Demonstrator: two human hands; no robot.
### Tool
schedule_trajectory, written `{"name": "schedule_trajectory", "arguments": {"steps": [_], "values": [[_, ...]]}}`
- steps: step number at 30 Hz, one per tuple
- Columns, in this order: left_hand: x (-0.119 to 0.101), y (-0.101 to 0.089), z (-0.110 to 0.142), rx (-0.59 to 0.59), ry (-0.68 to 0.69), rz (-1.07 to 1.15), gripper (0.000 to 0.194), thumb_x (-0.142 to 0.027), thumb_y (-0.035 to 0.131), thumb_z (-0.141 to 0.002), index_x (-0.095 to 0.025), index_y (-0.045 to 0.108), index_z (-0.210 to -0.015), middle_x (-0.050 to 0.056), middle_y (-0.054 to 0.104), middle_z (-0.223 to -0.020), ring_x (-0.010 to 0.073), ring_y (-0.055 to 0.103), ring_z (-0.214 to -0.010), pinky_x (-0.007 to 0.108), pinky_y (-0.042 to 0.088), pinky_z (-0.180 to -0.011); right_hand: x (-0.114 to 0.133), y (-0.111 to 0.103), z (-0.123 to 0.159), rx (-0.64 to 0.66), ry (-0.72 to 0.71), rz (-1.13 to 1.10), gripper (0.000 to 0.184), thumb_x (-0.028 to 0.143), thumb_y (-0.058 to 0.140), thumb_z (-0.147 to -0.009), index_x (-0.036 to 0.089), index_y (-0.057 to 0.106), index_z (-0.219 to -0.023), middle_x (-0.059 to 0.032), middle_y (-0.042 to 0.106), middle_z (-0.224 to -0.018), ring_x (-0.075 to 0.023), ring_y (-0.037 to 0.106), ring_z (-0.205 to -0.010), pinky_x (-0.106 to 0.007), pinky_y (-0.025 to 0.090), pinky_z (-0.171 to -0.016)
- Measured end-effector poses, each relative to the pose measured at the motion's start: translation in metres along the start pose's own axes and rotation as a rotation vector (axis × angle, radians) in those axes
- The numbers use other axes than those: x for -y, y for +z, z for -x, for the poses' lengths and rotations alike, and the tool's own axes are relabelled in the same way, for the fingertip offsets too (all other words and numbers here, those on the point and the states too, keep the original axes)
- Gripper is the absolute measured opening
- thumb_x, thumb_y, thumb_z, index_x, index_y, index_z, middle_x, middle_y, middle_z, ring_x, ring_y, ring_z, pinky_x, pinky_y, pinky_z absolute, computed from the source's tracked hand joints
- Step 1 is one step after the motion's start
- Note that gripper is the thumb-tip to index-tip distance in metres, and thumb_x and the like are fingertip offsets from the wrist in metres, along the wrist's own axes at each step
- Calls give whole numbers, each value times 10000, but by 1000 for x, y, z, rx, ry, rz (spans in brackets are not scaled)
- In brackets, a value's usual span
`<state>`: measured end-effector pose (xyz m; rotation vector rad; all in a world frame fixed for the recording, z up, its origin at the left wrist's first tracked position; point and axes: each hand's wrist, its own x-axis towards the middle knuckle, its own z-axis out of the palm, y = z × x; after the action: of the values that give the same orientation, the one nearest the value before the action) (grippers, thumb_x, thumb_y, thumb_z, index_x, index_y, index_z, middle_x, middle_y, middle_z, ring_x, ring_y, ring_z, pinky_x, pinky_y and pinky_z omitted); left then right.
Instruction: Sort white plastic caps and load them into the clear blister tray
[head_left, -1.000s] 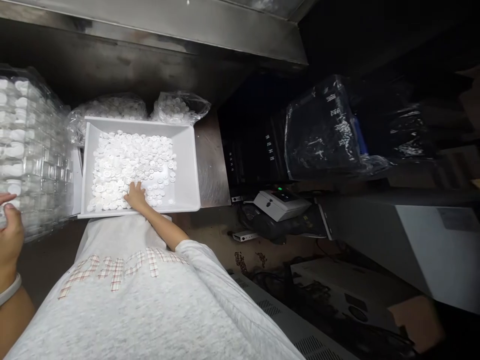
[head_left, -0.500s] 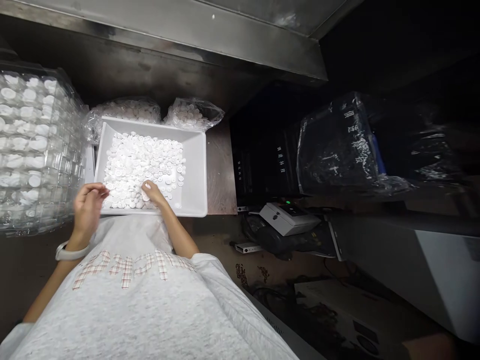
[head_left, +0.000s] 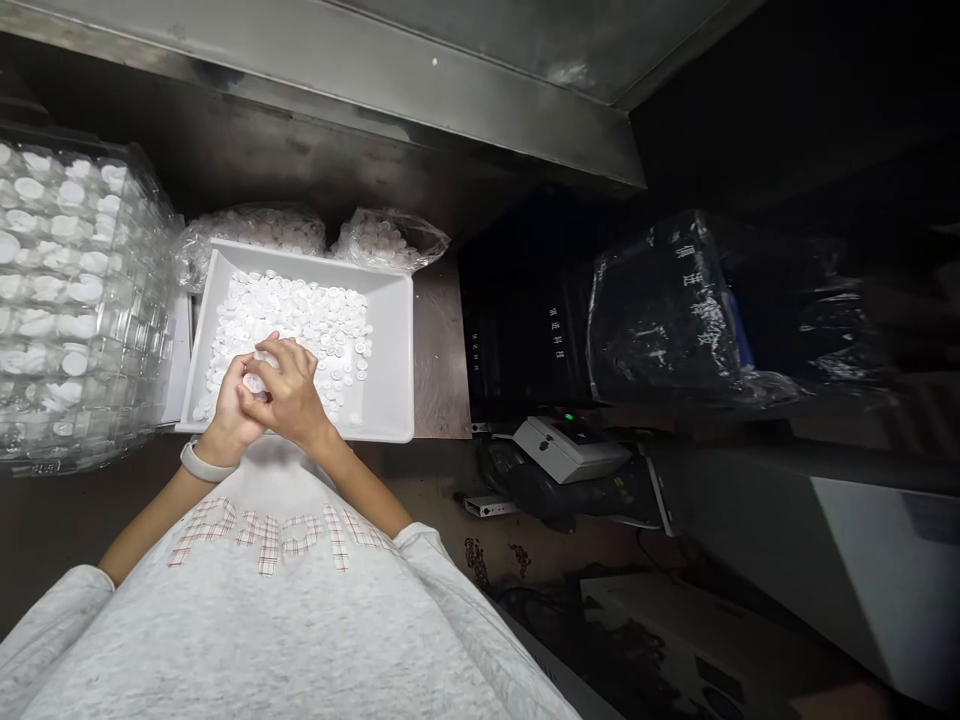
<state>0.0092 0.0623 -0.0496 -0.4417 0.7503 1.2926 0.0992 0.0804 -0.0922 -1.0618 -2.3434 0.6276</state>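
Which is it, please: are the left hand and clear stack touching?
Apart: in the head view, part of the white tub shows between the left hand and the clear stack.

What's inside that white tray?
Many small, round white pieces lie in the tray, mostly toward its left; bare floor shows at the right. The left hand and right hand meet over the near side, hiding what lies beneath them.

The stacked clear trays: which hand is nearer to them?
Left hand: it is to the right of the stacked clear trays; the right hand is farther right.
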Motion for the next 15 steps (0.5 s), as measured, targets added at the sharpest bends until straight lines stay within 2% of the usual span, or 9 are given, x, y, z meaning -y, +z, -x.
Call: {"name": "schedule_trajectory", "arguments": {"steps": [3, 5, 7, 11, 15], "values": [[-2, 2, 13, -60, 21, 57, 275, -243, 371, -988, -153, 597, -860, 1, 612, -735, 78, 611, -683, 158, 474, -640, 2, -4, 2, -128, -114, 71, 338, 491, 525, -933, 220, 698, -1038, -46, 577, -1281, -198, 470, -1277, -383, 301, -1085], [-1, 2, 17, -86, 16, 81, 279, -237, 377, -984, -157, 529, -764, -4, 570, -677, 81, 593, -633, 175, 464, -607, 5, -6, 0, -243, -150, 50, 355, 485, 463, -969, 211, 680, -1031, -47, 590, -1247, -169, 506, -1238, -365, 311, -1062], [2, 2, 18, -93, 23, 105, 265, -245, 401, -978, -162, 515, -753, -10, 574, -687, 84, 608, -642, 187, 473, -620, 9, -9, -3, -360, -166, 25, 381, 484, 395, -1000, 199, 647, -1025, -49, 603, -1208, -159, 536, -1194, -360, 323, -1022], [4, 7, 21, -83, 53, 171, 227, -270, 438, -976, -165, 625, -902, -12, 657, -778, 85, 660, -703, 182, 503, -669, 19, -19, -7, -455, -212, 27, 447, 551, 338, -1002, 187, 573, -1110, -68, 591, -1200, -181, 553, -1160, -374, 346, -984], [3, 13, 25, -26, -12, 249, 338, -260, 381, -999, -177, 669, -1158, 36, 714, -906, 155, 704, -909, 268, 546, -861, 26, -32, -4, -513, -212, 1, 482, 574, 305, -1009, 178, 523, -1175, -97, 536, -1238, -191, 536, -1184, -367, 392, -989]]}}
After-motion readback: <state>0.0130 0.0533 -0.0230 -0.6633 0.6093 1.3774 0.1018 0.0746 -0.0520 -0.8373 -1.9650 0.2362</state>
